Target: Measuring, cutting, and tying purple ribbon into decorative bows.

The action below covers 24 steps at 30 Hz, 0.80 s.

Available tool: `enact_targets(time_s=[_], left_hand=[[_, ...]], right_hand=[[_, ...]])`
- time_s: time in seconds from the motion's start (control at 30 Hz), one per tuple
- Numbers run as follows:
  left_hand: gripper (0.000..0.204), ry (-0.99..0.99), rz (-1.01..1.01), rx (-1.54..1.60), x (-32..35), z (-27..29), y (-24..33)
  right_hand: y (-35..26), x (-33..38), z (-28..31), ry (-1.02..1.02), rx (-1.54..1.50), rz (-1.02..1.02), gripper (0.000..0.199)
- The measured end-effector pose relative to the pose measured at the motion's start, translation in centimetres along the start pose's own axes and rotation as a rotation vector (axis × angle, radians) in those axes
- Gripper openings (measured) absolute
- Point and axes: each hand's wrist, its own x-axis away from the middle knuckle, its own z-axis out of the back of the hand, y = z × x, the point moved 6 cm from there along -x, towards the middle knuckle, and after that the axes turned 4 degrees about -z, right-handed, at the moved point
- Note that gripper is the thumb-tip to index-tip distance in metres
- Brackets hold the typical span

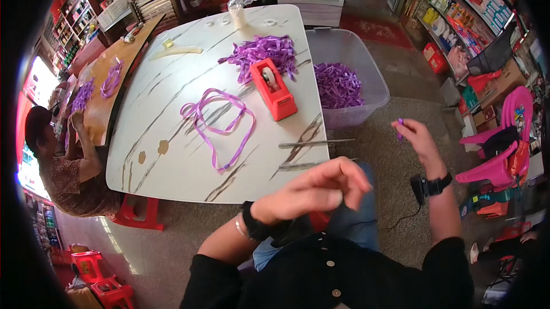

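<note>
My right hand [419, 142] is held out to the right of the table, pinching a small piece of purple ribbon [400, 130] between thumb and fingers. My left hand [315, 190] hovers near the front right table corner, loosely curled, thumb and fingertips apart, with nothing visible in it. Two thin grey bars [306, 144] stick out over the right table edge just beyond that hand. A looped purple ribbon [252, 123] lies on the marble-patterned table [154, 91]. Behind it stands a red tape dispenser [279, 103], beside a heap of purple ribbon pieces [269, 51].
A clear plastic bin [375, 100] holding many purple ribbon pieces [338, 83] stands against the table's right side. At left, a person [69, 166] sits by a wooden table [100, 103] with more purple ribbon. Pink chairs [495, 163] and stocked shelves [458, 17] are at right.
</note>
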Motion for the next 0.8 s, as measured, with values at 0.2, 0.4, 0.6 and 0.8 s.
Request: enact_targets(time_s=[0.2,0.4,0.6,0.8], left_hand=[[0.034,-0.514,-0.736,0.018,2.4,-6.8,8.7],[0.037,-0.428,-0.806,0.038,4.7,-5.9,9.6],[0.040,-0.409,-0.825,0.110,5.1,-5.3,9.3],[0.043,-0.433,-0.831,0.216,4.4,-6.3,7.9]], right_hand=[[-8.2,-8.5,-9.5,-0.325,0.254,0.222,0.022],[-17.5,-16.9,-16.6,-0.299,0.277,0.565,0.030],[-21.1,-16.4,-21.0,-0.233,0.411,0.474,0.037],[-19.0,-7.5,-27.5,-0.727,0.594,0.702,0.026]])
